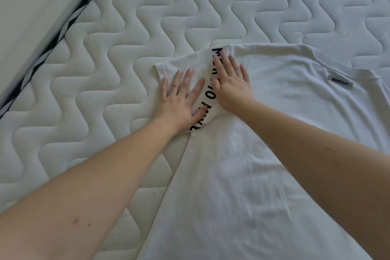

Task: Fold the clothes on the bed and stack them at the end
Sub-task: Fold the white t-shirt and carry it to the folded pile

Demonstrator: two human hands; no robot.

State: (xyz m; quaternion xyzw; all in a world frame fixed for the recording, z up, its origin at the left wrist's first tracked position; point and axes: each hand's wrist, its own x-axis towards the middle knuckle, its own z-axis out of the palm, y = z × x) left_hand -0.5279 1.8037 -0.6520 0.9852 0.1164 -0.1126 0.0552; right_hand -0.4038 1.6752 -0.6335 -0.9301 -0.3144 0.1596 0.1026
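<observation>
The white T-shirt [263, 164] lies spread on the quilted mattress [126, 27]. Left hand [181, 97] and right hand [231, 82], fingers flat, grasping nothing, press its sleeve [183, 63] (the lettered one). This looks like smoothing before folding; the next move likely calls for turning that sleeve inward.

Left hand [181, 97], right hand [231, 84], flat on white T-shirt [242, 175]

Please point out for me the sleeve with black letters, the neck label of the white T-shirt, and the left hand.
sleeve [185, 63]: head view, on its plain white part.
neck label [339, 80]: head view, on the label's middle.
left hand [181, 97]: head view, on its back.
</observation>
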